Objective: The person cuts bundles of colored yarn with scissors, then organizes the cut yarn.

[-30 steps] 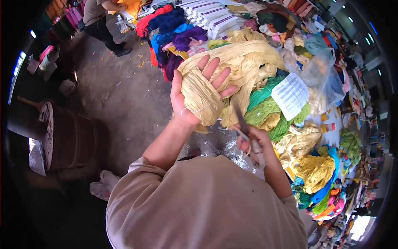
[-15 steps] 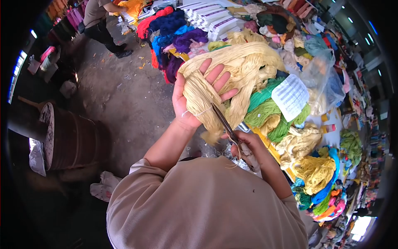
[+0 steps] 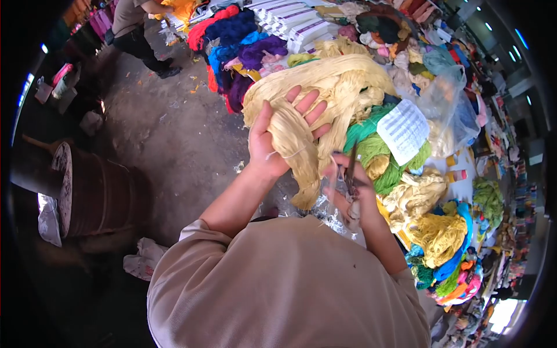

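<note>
My left hand [image 3: 270,151] is palm up with its fingers spread, and a skein of cream yarn [image 3: 296,142] lies across the palm between thumb and fingers. A thin pale tie crosses the skein near the wrist, and its loose end hangs down below the hand. To the right, my right hand [image 3: 361,178] is closed on a pair of scissors [image 3: 351,168], blades pointing up and away from the skein. Motion blurs this hand and the scissor handles. Behind my left hand, a large heap of cream yarn [image 3: 348,75] lies on the table.
A printed paper sheet [image 3: 404,130] rests on green yarn [image 3: 377,145]. Yellow yarn [image 3: 438,238], a clear plastic bag [image 3: 452,110] and white packets [image 3: 293,23] are on the table. At left stands a rusty drum [image 3: 104,191]; another person [image 3: 136,32] works at the far end.
My right hand has drawn the scissors away from the skein, rightwards, and turned their blades upward. The skein's lower end hangs straighter now. My left hand has shifted slightly.
</note>
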